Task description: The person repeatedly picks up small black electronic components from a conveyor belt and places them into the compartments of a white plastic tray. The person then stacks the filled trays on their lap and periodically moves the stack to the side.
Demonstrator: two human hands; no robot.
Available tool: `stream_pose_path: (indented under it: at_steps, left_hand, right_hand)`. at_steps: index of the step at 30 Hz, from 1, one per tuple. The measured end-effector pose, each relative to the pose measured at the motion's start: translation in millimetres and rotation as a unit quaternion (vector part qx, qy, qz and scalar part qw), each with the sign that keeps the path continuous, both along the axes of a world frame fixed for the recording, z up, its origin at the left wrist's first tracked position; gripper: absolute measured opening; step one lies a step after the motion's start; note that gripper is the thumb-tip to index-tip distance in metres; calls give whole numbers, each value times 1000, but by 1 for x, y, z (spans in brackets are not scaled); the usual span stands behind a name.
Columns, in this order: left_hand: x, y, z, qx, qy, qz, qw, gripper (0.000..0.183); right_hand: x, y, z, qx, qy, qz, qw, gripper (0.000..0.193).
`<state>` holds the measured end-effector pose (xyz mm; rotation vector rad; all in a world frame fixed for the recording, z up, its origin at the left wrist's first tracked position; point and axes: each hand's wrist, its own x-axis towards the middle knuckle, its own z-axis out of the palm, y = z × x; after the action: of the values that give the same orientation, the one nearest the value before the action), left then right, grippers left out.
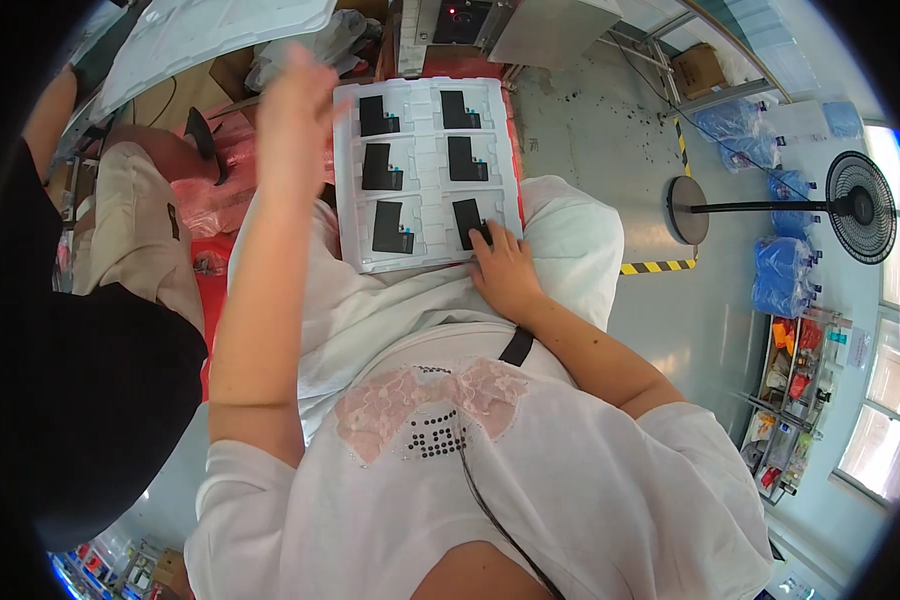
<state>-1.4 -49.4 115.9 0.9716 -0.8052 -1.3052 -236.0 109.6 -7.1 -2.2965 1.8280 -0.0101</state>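
Note:
Across my lap rests a white plastic tray [422, 165] with moulded pockets. Several flat black L-shaped pieces that look like phone batteries lie in it in two columns, some with small blue tabs. My right hand [507, 268] is at the tray's near right corner, fingers apart, fingertips touching the nearest right battery [467, 221]. That battery sits slightly tilted in its pocket, and the fingers cover its lower end. My left hand [303, 95] is raised beyond the tray's left side, smeared by motion, so its fingers cannot be made out. Another white tray [215, 45] is behind it.
A person in black with beige trousers [140, 215] sits close on my left. Red plastic sheeting [225, 165] lies between us. Ahead stands a metal machine [460, 22] with a red light. A floor fan [860, 207], blue water bottles [785, 270] and a loaded shelf [795, 390] are to the right.

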Motion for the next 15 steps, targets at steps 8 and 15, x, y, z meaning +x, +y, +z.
stream_pose_path:
  at_steps: [8,15]
  left_hand:
    - [19,-65,69,-26,153,111,982,48]
    - [56,62,34,-19,72,-15,997,40]
  right_hand:
    - [7,-30,-9,-27,28,-22,999,37]
    - [-13,-33,-16,-114,-334,-172,920,21]
